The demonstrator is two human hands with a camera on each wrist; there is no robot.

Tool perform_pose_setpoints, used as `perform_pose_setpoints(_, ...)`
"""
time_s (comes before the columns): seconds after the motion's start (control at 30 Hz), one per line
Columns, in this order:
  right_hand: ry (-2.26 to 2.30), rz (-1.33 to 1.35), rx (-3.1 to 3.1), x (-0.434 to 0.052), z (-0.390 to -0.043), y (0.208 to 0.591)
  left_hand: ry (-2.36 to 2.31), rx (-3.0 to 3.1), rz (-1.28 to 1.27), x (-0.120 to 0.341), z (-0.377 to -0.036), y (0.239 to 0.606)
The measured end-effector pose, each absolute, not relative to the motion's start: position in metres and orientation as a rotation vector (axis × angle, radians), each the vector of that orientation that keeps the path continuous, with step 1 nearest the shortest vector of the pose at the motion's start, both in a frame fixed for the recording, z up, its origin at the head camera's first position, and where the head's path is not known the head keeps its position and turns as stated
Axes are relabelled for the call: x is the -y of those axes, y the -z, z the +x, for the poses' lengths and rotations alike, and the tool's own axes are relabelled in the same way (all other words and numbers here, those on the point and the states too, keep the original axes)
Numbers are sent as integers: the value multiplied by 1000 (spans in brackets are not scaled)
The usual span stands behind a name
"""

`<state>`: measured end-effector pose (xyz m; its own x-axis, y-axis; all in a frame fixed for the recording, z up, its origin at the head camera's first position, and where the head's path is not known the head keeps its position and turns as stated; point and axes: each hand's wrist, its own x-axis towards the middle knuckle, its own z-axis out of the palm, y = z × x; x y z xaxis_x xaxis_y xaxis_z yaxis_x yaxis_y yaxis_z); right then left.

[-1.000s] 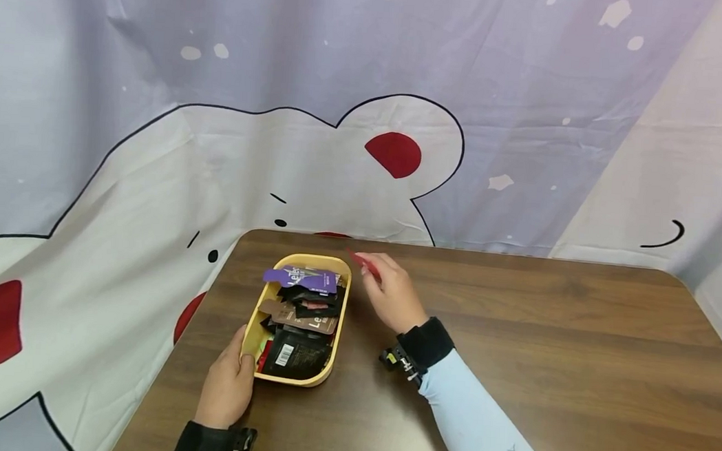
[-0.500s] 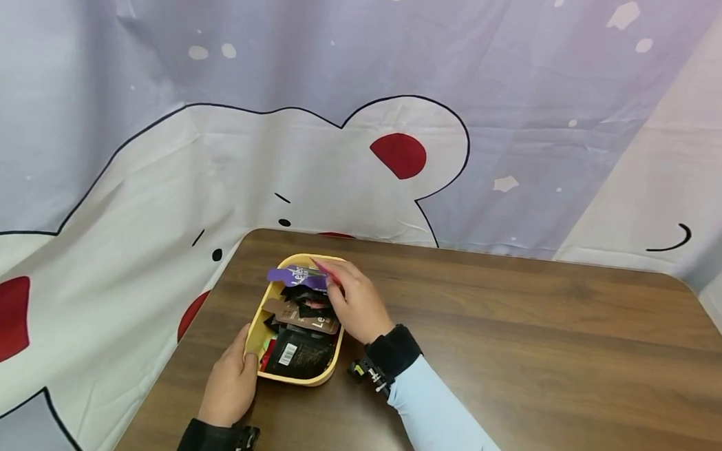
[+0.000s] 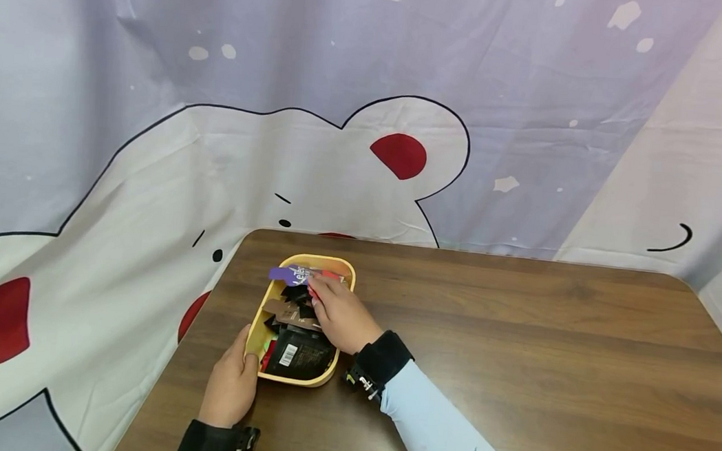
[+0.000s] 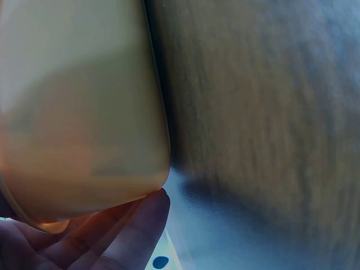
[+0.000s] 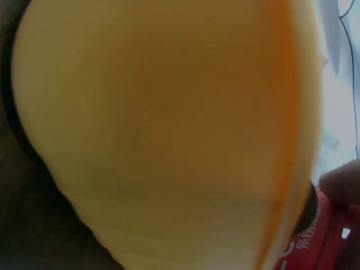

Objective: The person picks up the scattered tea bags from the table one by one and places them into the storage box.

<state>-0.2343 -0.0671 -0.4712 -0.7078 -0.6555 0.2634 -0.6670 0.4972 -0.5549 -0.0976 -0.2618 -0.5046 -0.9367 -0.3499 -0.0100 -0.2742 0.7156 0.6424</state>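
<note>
Head view, tray: shallow yellow oval plastic tray (image 3: pixel 344 269) on the dark brown wooden table (image 3: pixel 515 345), near the table's far left corner, heaped with small foil sachets.
Head view, sachets: purple sachet with white lettering (image 3: pixel 292 274) across the tray's far end; brown sachet (image 3: pixel 281 310) mid-tray; black sachet with a white barcode label (image 3: pixel 297 356) at the tray's near end.
Head view, right hand: right hand (image 3: pixel 338 314) lies over the tray's right half, fingers bent down among the sachets; a thin red sachet (image 3: pixel 331 276) shows at its fingertips by the tray's far right rim. The fingers seem pinched on it, though the contact is small from here.
Head view, left hand: left hand (image 3: pixel 231 383) grips the tray's near left corner, thumb hooked over the rim, fingers outside the wall.
Head view, backdrop: lilac cloth printed with a white bear (image 3: pixel 315 160) hangs behind the table.
Left wrist view: blurred; the tray's wall fills the left side, with fingers (image 4: pixel 121 236) curled under its corner and pressed to it, table grain beyond.
Right wrist view: the tray's outer wall fills nearly everything; the red sachet, printed in white, sits at the lower right with a fingertip (image 5: pixel 342 183) resting on it.
Step in hand: by my reading, the red sachet is being laid in the tray's far end.
Next move: I judge it calls for the right hand's fingers parting above the heap and lifting straight clear of the tray while the left hand steadies it.
</note>
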Motion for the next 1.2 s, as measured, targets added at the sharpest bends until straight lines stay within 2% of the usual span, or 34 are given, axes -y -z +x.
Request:
perform_pose_setpoints(0.73, -742, 1291, 2837, 66, -228, 479, 1027, 2812, 533, 260, -99, 505)
perform_pose_setpoints(1.2, -851, 1254, 2840, 65, -229, 479, 1044, 2822, 505, 261, -100, 504)
